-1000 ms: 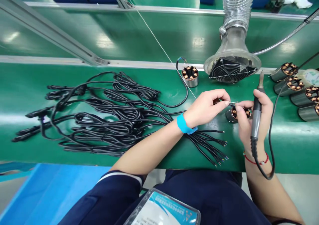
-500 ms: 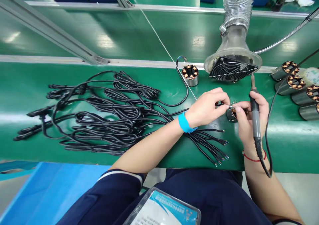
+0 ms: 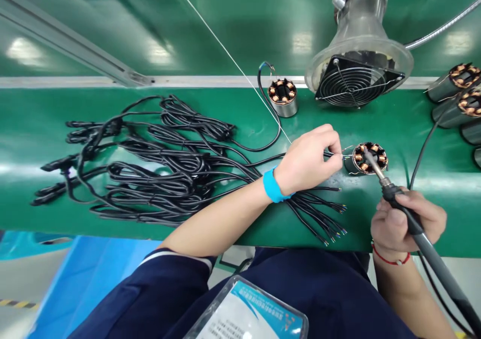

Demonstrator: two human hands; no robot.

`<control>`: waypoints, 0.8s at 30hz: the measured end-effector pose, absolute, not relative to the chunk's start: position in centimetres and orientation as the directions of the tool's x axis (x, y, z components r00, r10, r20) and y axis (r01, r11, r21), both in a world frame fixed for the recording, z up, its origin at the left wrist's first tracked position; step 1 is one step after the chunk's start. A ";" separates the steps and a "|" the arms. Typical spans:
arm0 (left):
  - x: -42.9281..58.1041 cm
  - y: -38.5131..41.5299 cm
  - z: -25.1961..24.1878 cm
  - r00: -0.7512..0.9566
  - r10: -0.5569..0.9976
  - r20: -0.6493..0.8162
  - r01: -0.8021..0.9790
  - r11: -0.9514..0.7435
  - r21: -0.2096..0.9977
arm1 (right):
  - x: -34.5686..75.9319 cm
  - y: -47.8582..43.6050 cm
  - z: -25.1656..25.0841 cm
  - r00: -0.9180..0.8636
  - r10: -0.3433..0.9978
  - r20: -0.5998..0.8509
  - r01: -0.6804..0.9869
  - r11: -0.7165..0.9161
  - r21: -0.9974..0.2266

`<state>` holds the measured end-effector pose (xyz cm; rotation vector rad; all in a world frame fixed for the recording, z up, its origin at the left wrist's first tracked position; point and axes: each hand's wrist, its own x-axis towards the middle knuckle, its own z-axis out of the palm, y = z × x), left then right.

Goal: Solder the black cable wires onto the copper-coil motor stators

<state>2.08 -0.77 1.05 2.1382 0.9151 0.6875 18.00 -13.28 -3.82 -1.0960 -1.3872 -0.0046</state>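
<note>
My left hand (image 3: 313,153), with a blue band at the wrist, is closed in a pinch. A thin solder wire (image 3: 229,56) runs down into it from above, and a black cable end (image 3: 327,153) shows between its fingers. Just right of those fingertips a motor stator (image 3: 365,158) with copper windings stands upright on the bench, thin leads on its left side. My right hand (image 3: 408,221) is wrapped round the handle of a soldering iron (image 3: 402,199). The iron points up and left, its tip over the stator; whether it touches is unclear.
Bundled black cables (image 3: 158,174) cover the left of the green bench (image 3: 33,143), stripped ends near my left forearm. Another stator (image 3: 283,98) with a cable stands behind. A fume extractor (image 3: 356,73) hangs above, and several stators (image 3: 456,86) stand at right.
My right hand has left the wires by the stator, moved right and toward me, and turned the soldering iron so its tip is over the stator. The left hand stays near the stator.
</note>
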 end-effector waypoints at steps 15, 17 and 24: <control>2.2 -0.8 1.0 0.597 0.773 0.214 0.409 -0.523 0.748 | 18.1 -13.6 -3.8 0.209 0.651 0.730 0.550 0.539 -0.638; 2.2 -0.8 1.0 0.597 0.773 0.213 0.413 -0.524 0.745 | 18.2 -13.7 -3.8 0.208 0.658 0.724 0.550 0.533 -0.643; 2.2 -0.8 1.1 0.592 0.776 0.216 0.398 -0.515 0.759 | 18.2 -13.7 -3.9 0.217 0.649 0.729 0.586 0.511 -0.629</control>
